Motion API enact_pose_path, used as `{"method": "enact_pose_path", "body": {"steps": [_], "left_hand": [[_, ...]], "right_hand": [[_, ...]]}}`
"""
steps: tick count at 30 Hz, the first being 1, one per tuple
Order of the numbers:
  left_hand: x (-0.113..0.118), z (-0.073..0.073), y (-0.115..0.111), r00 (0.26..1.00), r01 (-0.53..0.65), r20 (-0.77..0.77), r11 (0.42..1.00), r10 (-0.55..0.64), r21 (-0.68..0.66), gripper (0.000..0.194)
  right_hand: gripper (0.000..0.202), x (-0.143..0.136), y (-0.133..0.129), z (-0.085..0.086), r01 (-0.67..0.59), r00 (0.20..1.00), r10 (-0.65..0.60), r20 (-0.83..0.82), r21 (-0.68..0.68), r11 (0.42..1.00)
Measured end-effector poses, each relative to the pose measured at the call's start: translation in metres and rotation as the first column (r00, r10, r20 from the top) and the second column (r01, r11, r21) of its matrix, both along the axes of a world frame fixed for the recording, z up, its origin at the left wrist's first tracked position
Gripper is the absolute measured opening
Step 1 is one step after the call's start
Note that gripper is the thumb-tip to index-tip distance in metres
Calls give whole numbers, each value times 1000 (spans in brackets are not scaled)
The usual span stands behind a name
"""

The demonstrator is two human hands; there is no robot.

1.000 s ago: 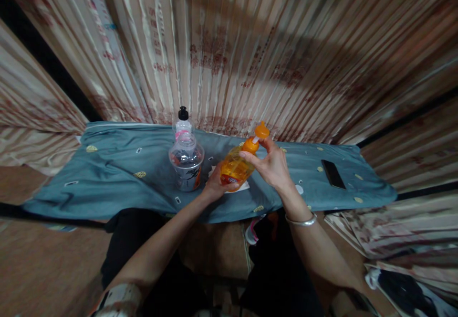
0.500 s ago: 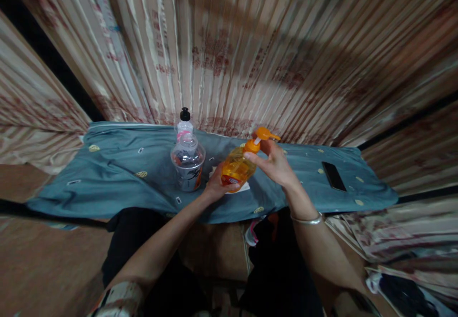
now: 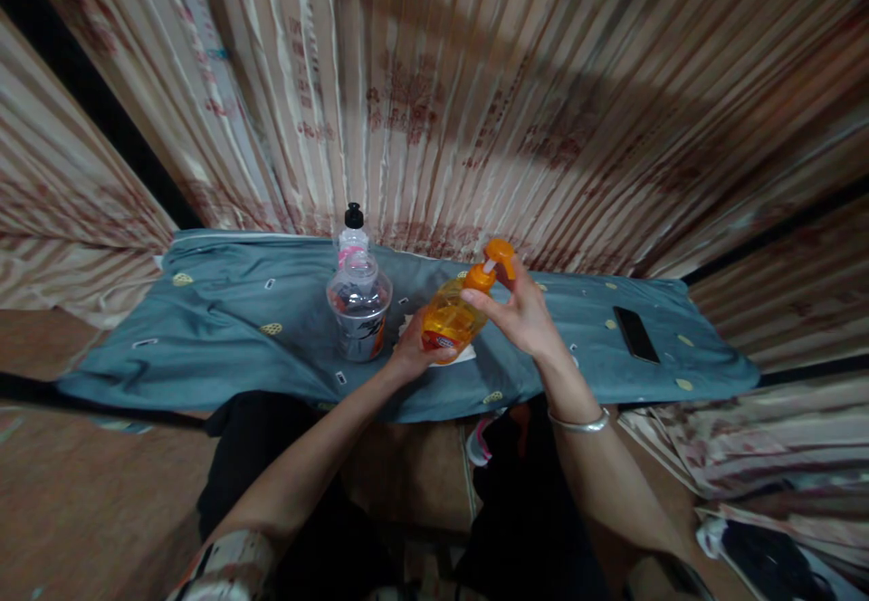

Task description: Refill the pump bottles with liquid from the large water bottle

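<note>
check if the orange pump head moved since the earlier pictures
Yes: the orange pump head turned, its spout swinging from rightward toward the near edge of the blue cloth.

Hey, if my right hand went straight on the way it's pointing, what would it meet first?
The bottle; your right hand is right at its neck. Past that, probably the curtain, though depth is unclear.

Can read no word, brand or number for certain. On the orange pump bottle [image 3: 453, 313], near the middle, find a red label [image 3: 443, 344] with tiny print, too blurred to decipher. On the clear cup [image 3: 358, 316] to its left, see dark brush-like strokes [image 3: 371, 328]. On the far curtain [image 3: 434, 176], make out columns resembling characters, illegible. On the blue cloth [image 3: 224, 329], notice small white patches with unreadable marks.
</note>
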State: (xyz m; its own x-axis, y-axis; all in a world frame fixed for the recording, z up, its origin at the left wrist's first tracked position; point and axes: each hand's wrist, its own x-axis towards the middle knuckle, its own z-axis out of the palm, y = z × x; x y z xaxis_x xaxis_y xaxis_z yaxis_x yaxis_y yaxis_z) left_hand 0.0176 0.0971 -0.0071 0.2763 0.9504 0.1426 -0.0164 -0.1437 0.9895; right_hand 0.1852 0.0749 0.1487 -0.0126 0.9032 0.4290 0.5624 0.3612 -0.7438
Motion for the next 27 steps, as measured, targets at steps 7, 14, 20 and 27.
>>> {"method": "enact_pose_path", "body": {"steps": [7, 14, 20, 27], "left_hand": [[0, -3, 0, 1000, -14, -6, 1000, 14, 5, 82], [0, -7, 1, 1000, -7, -30, 1000, 7, -5, 84], [0, -6, 1, 999, 0, -38, 1000, 0, -4, 84], [0, -7, 1, 999, -1, -40, 1000, 1, -7, 83]], "right_hand": [[57, 22, 12, 10, -335, 941, 318, -116, -187, 923], [54, 22, 14, 13, -361, 930, 332, -159, -214, 908], [43, 22, 14, 15, -351, 936, 342, -80, -211, 912], [41, 25, 15, 23, -385, 921, 389, -28, -224, 895]]}}
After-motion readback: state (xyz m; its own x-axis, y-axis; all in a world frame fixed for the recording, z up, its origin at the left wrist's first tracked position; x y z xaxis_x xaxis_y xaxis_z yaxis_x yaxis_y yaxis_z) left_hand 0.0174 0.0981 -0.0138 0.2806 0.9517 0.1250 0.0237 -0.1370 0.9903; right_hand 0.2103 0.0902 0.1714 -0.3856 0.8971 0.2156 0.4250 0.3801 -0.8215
